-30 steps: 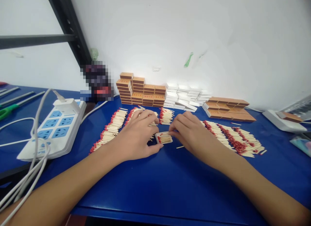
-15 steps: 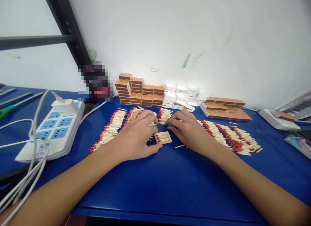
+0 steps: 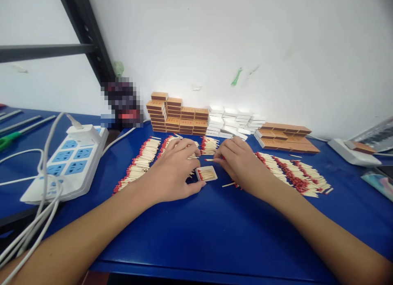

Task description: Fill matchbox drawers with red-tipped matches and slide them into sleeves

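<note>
A small white matchbox tray (image 3: 206,173) with a few red-tipped matches in it lies on the blue table (image 3: 199,232) between my hands. My left hand (image 3: 172,170) rests curled over a heap of matches, its thumb beside the tray's near left corner. My right hand (image 3: 241,164) pinches a single match (image 3: 209,159) just above the tray's far edge. Rows of loose red-tipped matches lie to the left (image 3: 139,162), behind the tray (image 3: 209,146) and to the right (image 3: 291,174). One stray match (image 3: 229,184) lies by my right wrist.
Stacks of brown matchbox sleeves (image 3: 176,115), white trays (image 3: 235,123) and flat brown sleeves (image 3: 287,137) line the wall. A white and blue power strip (image 3: 66,160) with cables sits at the left. A white device (image 3: 350,152) lies at the right edge.
My right hand moved from the tray to the match pile behind it, then came back a little holding one match. My left hand stayed put.
</note>
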`<state>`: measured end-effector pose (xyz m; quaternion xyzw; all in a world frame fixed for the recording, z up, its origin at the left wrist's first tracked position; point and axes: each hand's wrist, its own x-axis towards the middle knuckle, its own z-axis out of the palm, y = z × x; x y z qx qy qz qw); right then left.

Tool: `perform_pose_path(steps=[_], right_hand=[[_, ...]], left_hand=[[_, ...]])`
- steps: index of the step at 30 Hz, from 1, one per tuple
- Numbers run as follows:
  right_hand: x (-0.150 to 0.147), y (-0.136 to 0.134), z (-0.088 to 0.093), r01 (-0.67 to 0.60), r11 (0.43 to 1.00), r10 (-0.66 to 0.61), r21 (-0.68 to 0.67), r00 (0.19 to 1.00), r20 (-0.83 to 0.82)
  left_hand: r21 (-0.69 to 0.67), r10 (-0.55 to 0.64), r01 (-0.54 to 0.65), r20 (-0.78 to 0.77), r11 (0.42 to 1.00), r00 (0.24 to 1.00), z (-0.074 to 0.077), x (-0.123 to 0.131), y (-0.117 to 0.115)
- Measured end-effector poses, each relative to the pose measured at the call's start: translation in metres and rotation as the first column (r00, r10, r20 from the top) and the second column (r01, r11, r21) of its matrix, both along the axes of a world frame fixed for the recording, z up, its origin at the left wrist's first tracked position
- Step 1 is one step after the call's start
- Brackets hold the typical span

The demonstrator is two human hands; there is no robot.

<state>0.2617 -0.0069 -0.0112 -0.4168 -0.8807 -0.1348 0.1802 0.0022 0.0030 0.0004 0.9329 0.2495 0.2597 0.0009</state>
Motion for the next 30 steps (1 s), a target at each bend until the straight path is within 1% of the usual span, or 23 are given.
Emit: perform_pose_path(steps=[3,5,8,9,11,13,17,20,25,30], right_hand=[[-0.007,-0.014,0.011,-0.028,1.0,0.028,0.004,0.999,0.027],[-0.013,-0.022,0.015,-0.066,0.998,0.066,-0.009,0.997,0.05],[-0.017,-0.024,0.015,-0.134,0.989,0.135,-0.054,0.991,0.02],[-0.016,-0.022,0.014,-0.138,0.988,0.138,-0.062,0.99,-0.004],[-0.011,-0.014,0.009,-0.106,0.993,0.104,-0.046,0.994,-0.041],[-0.004,-0.004,0.004,-0.054,0.998,0.053,-0.026,0.998,-0.041],[0.004,0.009,-0.006,-0.009,0.997,0.009,-0.073,1.0,-0.002],[0.004,0.011,-0.009,-0.002,0.997,0.002,-0.08,1.0,-0.001],[0.002,0.012,-0.01,-0.008,0.997,0.005,-0.075,0.999,-0.044],[0.004,0.013,-0.01,-0.01,0.997,0.008,-0.076,1.0,-0.031]], left_hand=[[0.004,0.003,-0.003,0.001,1.0,1.0,0.0,0.0,0.0],[0.004,0.002,-0.002,0.001,1.0,1.0,0.0,0.0,0.0],[0.006,-0.003,0.003,-0.002,1.0,1.0,0.0,0.0,0.0],[0.004,-0.004,0.004,-0.004,1.0,1.0,0.0,0.0,0.0],[-0.003,-0.004,0.004,-0.008,1.0,1.0,0.001,0.0,0.0],[-0.012,0.001,-0.001,-0.009,1.0,1.0,0.001,0.0,0.0],[-0.021,0.006,-0.006,-0.008,1.0,1.0,0.001,0.0,-0.001],[-0.02,0.005,-0.005,-0.007,1.0,1.0,0.001,0.0,-0.001],[-0.037,0.003,-0.003,-0.006,0.999,1.0,0.002,0.0,-0.001],[-0.044,0.001,-0.002,-0.012,0.999,1.0,0.002,0.0,-0.001]])
